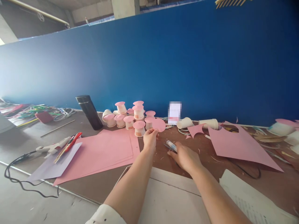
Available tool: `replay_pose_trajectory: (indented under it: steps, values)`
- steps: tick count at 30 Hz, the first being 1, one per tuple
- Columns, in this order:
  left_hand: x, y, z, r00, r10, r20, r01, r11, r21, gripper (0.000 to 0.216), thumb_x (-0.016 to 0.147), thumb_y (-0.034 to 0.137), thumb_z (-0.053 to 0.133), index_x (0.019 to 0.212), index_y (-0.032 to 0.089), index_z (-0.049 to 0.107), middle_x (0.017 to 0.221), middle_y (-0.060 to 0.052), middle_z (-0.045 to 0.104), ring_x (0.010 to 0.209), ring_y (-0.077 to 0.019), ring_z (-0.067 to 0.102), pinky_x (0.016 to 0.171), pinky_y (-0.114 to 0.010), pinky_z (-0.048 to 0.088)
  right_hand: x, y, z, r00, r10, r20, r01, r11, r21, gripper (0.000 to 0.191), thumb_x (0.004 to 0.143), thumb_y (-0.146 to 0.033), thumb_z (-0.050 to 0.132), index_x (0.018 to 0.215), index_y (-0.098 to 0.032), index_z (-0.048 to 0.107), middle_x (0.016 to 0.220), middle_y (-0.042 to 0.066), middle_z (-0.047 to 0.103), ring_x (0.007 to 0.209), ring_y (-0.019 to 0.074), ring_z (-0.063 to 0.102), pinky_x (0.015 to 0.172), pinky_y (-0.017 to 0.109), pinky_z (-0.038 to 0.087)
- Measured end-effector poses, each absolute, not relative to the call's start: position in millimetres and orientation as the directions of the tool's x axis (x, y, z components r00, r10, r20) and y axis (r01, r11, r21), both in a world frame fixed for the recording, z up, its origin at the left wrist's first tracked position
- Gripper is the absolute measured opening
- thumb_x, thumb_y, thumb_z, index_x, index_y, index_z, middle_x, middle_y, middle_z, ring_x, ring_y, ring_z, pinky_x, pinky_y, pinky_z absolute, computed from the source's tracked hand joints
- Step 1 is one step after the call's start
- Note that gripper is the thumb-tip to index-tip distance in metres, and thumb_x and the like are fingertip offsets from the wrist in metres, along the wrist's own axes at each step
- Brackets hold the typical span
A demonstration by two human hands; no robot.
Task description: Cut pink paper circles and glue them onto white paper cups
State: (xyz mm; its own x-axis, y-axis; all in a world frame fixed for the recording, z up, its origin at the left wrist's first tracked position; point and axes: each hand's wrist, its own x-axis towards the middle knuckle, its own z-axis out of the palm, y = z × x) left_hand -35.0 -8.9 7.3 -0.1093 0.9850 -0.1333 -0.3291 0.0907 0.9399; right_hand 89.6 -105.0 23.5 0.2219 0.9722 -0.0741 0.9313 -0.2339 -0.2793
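My left hand [150, 138] pinches a small pink paper circle [159, 124] and holds it up above the brown table [198, 149]. My right hand [184, 157] rests on the table, its fingers closed round a glue stick [172, 145] whose tip points up and left. Just behind the circle stands a cluster of several white paper cups with pink paper lids [130, 116]. A stack of pink paper sheets [105, 152] lies left of my left hand.
A black flask [89, 112] stands left of the cups. A glue gun [54, 147] with its black cord and red-handled scissors [71, 141] lie on the far left. A cut pink sheet [238, 144] and tipped white cups [198, 123] lie right. A blue wall [187, 68] backs the table.
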Motion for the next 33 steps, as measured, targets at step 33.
replay_pose_trajectory:
  steps: [33]
  values:
    - [-28.6, -45.5, 33.2, 0.341, 0.935, 0.102, 0.126, -0.153, 0.980, 0.027, 0.081, 0.039, 0.070, 0.097, 0.018, 0.072, 0.095, -0.010, 0.071, 0.083, -0.0196, 0.062, 0.072, -0.027, 0.045, 120.7, -112.3, 36.2, 0.235, 0.972, 0.019, 0.199, -0.029, -0.980, 0.039, 0.085, -0.053, 0.059, 0.109, -0.023, 0.067, 0.098, 0.005, 0.071, 0.075, 0.0181, 0.065, 0.059, 0.026, 0.048]
